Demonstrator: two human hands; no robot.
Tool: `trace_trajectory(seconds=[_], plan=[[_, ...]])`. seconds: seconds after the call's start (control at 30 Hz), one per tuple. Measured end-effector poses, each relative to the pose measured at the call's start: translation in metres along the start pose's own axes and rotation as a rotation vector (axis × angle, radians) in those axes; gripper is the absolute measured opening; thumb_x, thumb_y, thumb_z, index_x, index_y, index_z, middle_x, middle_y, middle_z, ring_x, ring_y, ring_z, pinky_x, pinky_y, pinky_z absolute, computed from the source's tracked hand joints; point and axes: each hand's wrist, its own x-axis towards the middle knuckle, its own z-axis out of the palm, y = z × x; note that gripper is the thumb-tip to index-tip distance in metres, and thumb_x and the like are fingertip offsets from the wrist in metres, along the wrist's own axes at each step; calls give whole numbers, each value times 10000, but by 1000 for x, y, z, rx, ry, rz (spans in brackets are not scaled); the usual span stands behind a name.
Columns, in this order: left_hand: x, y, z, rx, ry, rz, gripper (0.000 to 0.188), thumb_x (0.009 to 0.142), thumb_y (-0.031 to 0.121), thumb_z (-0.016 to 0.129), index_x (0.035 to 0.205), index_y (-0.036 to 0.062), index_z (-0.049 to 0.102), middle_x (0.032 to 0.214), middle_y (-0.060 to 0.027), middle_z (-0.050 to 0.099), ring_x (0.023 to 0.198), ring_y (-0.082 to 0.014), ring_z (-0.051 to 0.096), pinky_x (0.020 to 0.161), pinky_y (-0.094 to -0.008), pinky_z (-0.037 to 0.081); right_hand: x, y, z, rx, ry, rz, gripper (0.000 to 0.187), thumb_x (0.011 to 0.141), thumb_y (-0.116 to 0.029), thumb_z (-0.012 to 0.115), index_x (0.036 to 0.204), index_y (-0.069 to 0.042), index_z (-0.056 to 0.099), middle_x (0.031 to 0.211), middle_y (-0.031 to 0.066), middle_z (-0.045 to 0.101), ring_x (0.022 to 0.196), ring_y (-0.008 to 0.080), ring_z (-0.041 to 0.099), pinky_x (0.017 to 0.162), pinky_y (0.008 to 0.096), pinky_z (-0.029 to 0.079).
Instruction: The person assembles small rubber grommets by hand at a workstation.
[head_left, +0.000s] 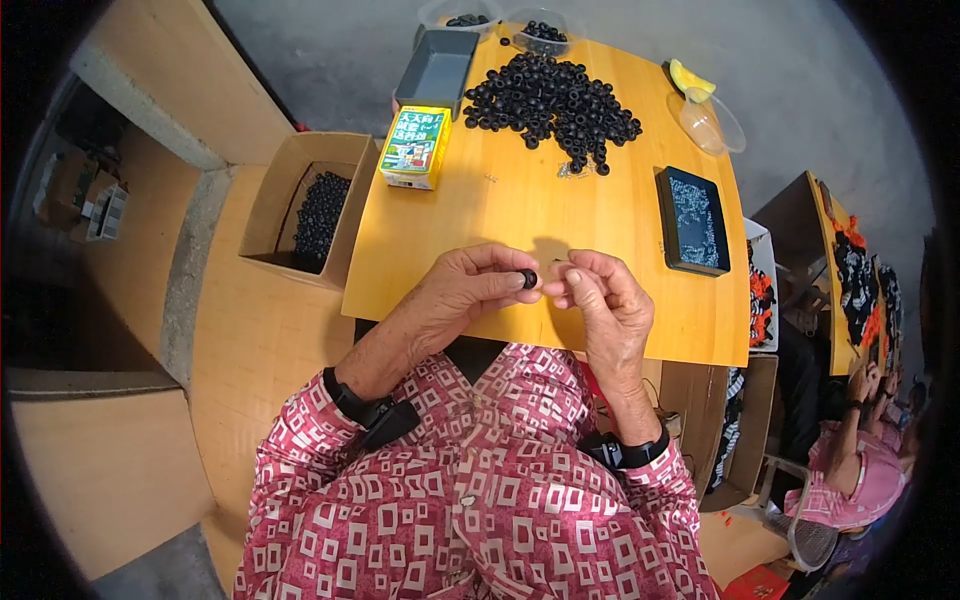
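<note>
Over the near part of the yellow wooden table (470,210), my left hand (475,287) pinches a small round black wheel-like piece (528,279) between thumb and forefinger. Just to its right is my right hand (605,290), its thumb and fingertips closed together. Something tiny seems to sit at those fingertips, too small to name. The two hands' fingertips nearly meet. Farther back lies a heap of similar black pieces (550,100), with a few small clear bits (574,171) at its near edge. A black tray (693,268) full of small silvery pieces stands to the right.
A yellow-green carton (416,148) and a grey tray (432,72) stand at the left back, near clear tubs (541,32). A cardboard box (347,190) with black pieces is left of the table. At the right are a clear bowl (715,125) and another person (850,470).
</note>
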Motion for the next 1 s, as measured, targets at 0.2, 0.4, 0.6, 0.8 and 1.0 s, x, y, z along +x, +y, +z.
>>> trace_trajectory(seconds=[0.2, 0.4, 0.6, 0.8, 1.0], plan=[[-5, -6, -3, -160, 10, 22, 244, 906, 50, 631, 1147, 23, 610, 1105, -69, 632, 1042, -200, 643, 945, -291, 531, 2, 1, 12, -307, 50, -309, 318, 914, 61, 554, 1230, 33, 585, 1107, 154, 676, 1004, 207, 671, 837, 311, 554], [2, -17, -4, -190, -41, -25, 224, 907, 89, 655, 1116, 17, 625, 1064, -58, 641, 958, -174, 657, 916, -297, 546, 2, -9, 19, -589, -119, -557, 569, 810, 146, 545, 1353, -20, 516, 1172, 193, 643, 1062, 309, 652, 955, 412, 506], [1, -17, -6, -13, -7, -55, 255, 908, 165, 671, 1115, 19, 636, 1074, -63, 657, 955, -147, 653, 888, -279, 537, 3, -7, 19, -717, -260, -583, 665, 829, 128, 530, 1449, -74, 399, 1186, 196, 632, 1118, 330, 616, 999, 458, 471], [2, -18, -11, 28, -54, -51, 203, 899, 179, 679, 1039, 32, 668, 979, -51, 679, 887, -131, 662, 845, -254, 533, 0, -5, 21, -507, -245, -383, 690, 860, 112, 515, 1490, -87, 318, 1186, 222, 626, 1096, 353, 625, 972, 417, 495], [0, -13, -3, 69, 12, -56, 154, 890, 166, 688, 972, 35, 678, 922, -43, 680, 852, -122, 659, 813, -250, 524, 1, 0, 17, -586, -252, -402, 718, 864, 110, 511, 1510, -75, 257, 1205, 218, 623, 1065, 343, 642, 958, 414, 499]])
